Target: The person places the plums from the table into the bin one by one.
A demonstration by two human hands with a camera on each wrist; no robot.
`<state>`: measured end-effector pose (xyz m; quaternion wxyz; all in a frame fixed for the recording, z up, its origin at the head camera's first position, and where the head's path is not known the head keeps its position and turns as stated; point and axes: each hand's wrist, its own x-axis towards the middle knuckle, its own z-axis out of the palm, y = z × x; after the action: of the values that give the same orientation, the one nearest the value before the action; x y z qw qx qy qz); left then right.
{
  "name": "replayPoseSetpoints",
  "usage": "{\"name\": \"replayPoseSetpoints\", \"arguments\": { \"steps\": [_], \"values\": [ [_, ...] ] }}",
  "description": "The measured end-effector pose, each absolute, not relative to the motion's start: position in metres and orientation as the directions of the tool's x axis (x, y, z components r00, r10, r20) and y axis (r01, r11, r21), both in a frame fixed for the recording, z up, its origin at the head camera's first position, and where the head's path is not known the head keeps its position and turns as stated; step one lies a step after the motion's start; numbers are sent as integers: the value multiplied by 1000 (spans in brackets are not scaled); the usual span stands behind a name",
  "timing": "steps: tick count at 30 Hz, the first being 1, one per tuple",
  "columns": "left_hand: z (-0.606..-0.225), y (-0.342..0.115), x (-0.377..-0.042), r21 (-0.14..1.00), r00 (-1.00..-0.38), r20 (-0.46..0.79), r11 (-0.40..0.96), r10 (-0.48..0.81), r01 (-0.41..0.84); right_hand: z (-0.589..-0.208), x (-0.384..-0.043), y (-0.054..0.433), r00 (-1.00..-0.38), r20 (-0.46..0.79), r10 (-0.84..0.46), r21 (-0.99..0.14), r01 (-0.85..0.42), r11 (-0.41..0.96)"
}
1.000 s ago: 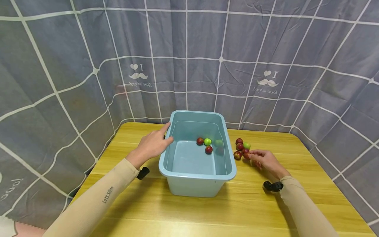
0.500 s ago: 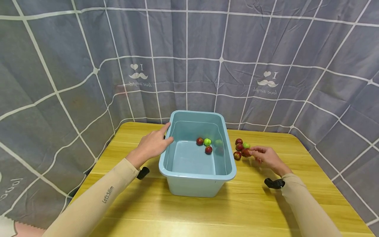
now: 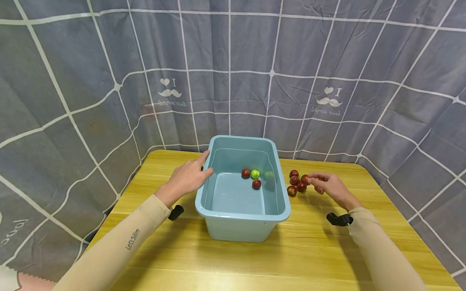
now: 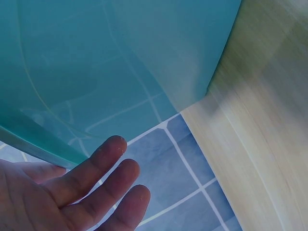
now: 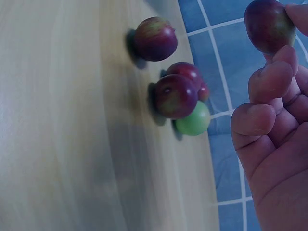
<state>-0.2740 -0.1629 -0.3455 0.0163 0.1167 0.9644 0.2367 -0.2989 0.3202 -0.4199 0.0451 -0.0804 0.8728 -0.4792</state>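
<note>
In my right hand (image 3: 329, 186) a dark red plum (image 5: 269, 26) is pinched between thumb and fingertips, lifted off the table. Just left of it, several dark red plums (image 3: 294, 180) lie in a loose group. A green round fruit (image 5: 193, 119) among them shows in the right wrist view; in the head view the held plum appears to hide it. My left hand (image 3: 187, 176) rests at the left rim of a light blue plastic tub (image 3: 243, 217), fingers extended. Inside the tub lie two red plums (image 3: 256, 184) and a bright green fruit (image 3: 255, 174).
A yellow wood-grain table (image 3: 164, 254) bears everything. Grey-blue curtains (image 3: 251, 93) with white grid lines surround it at the back and sides. The tub's tall walls stand between the two hands.
My right hand has raised one plum from the group and drawn it slightly up and away. The green fruit beside the group is now covered in the head view. The left hand stays put.
</note>
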Motion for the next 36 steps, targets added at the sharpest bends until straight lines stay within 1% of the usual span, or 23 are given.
{"name": "replayPoseSetpoints", "arguments": {
  "steps": [9,20,36],
  "values": [
    [-346,-164,-274,461,-972,20,861,233,216,-406,-297,315,-980,10,-197,-850,-112,514],
    [-346,-164,-275,467,-972,26,857,235,220,-393,-302,313,-973,54,-224,-853,-162,497],
    [-347,-164,-275,470,-970,34,853,240,228,-358,-303,298,-961,126,-247,-827,-239,508]
  ]
}}
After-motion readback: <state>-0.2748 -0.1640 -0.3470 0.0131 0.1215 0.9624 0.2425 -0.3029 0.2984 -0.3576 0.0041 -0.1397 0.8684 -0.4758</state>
